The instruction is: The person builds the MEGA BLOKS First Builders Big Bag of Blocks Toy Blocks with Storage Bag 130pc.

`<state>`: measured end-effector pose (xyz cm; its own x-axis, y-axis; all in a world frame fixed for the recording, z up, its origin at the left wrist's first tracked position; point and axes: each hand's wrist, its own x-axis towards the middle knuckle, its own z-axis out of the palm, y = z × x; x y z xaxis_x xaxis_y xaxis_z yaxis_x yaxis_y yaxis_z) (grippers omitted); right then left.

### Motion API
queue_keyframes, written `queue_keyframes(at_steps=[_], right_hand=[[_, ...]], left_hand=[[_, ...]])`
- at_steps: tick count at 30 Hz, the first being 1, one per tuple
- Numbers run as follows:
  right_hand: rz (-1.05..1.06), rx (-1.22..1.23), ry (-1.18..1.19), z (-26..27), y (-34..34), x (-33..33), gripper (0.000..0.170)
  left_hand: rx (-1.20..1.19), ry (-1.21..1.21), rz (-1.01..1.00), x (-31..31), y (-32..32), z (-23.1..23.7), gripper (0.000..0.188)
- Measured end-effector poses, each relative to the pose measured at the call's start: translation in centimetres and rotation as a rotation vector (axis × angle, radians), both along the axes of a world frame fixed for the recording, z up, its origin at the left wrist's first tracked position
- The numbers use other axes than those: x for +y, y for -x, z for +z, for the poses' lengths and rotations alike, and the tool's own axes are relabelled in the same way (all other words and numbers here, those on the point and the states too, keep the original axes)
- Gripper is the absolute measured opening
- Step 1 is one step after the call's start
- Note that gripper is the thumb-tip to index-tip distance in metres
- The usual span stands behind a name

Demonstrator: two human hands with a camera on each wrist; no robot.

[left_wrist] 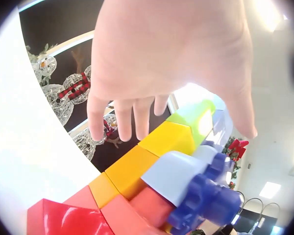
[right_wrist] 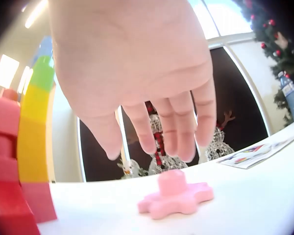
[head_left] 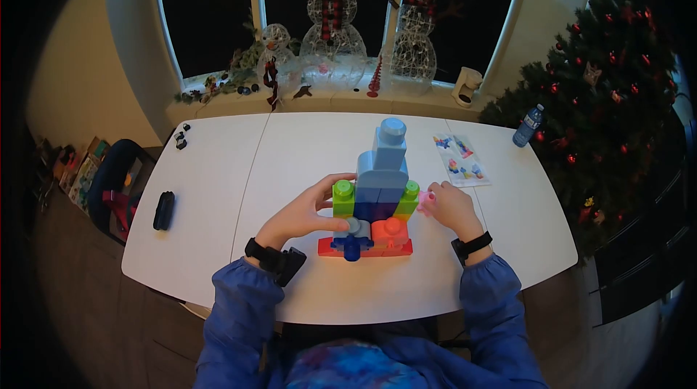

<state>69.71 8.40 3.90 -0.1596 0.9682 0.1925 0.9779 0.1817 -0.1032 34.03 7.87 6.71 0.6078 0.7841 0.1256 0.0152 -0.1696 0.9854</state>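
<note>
A tall building of chunky toy blocks [head_left: 382, 161] stands on the table, light blue at the top with green, yellow, orange and red blocks below. On its front sits a dark blue gear-shaped block [left_wrist: 206, 200], beside a pale grey block [left_wrist: 171, 174]. My left hand [head_left: 305, 209] is at the building's left side, fingers extended behind it and thumb near the grey block. To the right, a pink gear-shaped block [right_wrist: 176, 196] with a round stud lies on the table. My right hand [right_wrist: 142, 73] hovers over it, fingers extended and apart from it.
A picture sheet [head_left: 463, 160] lies at the back right of the white table [head_left: 305, 294], with a water bottle [head_left: 528, 126] near the right edge. A black case [head_left: 164, 211] and small dark items [head_left: 181, 136] lie at the left. A decorated tree [head_left: 588, 98] stands beyond the right side.
</note>
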Motion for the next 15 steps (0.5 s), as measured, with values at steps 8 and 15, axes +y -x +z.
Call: queue_keyframes(at_steps=[8, 15], right_hand=[[0.028, 0.356, -0.048, 2.5, 0.5, -2.6, 0.024], [0.213, 0.614, -0.254, 5.6, 4.4, -13.3, 0.025]], left_hand=[[-0.002, 0.209, -0.140, 2.0, -1.8, -1.1, 0.078], [-0.056, 0.228, -0.146, 1.7, -2.0, -1.1, 0.079]])
